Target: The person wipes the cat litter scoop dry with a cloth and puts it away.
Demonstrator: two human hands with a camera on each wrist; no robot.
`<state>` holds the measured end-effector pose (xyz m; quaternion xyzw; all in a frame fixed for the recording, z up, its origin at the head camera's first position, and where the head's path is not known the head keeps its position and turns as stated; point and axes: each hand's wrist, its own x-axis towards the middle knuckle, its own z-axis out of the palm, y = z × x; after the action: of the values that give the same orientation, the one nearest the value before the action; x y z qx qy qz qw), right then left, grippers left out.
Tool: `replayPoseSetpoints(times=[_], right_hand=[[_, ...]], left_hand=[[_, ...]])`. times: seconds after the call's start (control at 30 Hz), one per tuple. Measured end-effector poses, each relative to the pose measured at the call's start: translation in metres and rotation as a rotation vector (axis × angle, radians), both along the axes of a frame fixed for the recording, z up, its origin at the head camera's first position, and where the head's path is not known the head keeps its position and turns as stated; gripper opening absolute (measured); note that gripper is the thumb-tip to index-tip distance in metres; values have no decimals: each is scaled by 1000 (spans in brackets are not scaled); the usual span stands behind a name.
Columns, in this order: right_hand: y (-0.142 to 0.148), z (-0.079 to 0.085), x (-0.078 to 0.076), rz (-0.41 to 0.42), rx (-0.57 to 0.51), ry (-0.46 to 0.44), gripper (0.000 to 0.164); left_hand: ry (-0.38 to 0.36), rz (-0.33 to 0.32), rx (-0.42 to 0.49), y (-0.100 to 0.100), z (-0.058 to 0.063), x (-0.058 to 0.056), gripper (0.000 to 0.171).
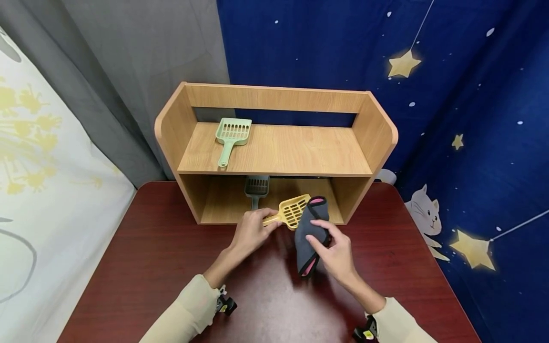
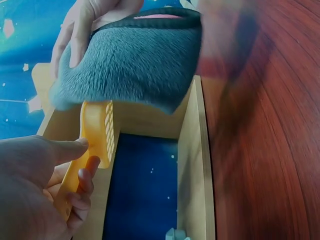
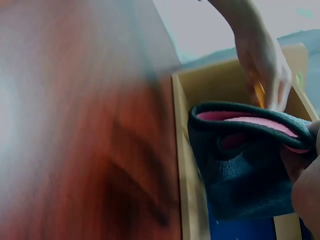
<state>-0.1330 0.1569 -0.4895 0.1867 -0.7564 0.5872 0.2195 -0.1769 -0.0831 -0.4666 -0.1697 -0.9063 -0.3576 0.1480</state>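
Note:
My left hand (image 1: 254,229) grips the handle of a yellow slotted litter scoop (image 1: 293,210), held up before the shelf's lower level. In my right hand (image 1: 338,252) is a folded grey cloth (image 1: 310,238) with black edging and pink inside, pinched between thumb and fingers. The cloth overlaps the far end of the scoop in the head view. From the left wrist, the cloth (image 2: 135,65) covers the top of the scoop (image 2: 96,130); whether they touch I cannot tell. The right wrist view shows the folded pink layers of the cloth (image 3: 250,160), and little of the scoop.
A two-level wooden shelf (image 1: 274,173) stands at the back of the dark red table (image 1: 163,267). On its upper level lies a green litter scoop (image 1: 233,136), and on the lower level a grey scoop (image 1: 257,187). Curtains (image 1: 300,43) hang behind.

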Motion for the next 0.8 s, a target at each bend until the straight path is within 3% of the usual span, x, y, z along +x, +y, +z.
replayPoseSetpoints(times=[0.13,0.37,0.8], right_hand=[[16,11,-8,-74,-49,-26,42],[19,40,-4,-48,-47,-27,39],[-24,35,12,117,18,-34,38]], left_hand=[[-4,2,9,-7,1,1,30],[-16,11,51,-11,2,2,30],[6,15,55,9,-3,-2,26]])
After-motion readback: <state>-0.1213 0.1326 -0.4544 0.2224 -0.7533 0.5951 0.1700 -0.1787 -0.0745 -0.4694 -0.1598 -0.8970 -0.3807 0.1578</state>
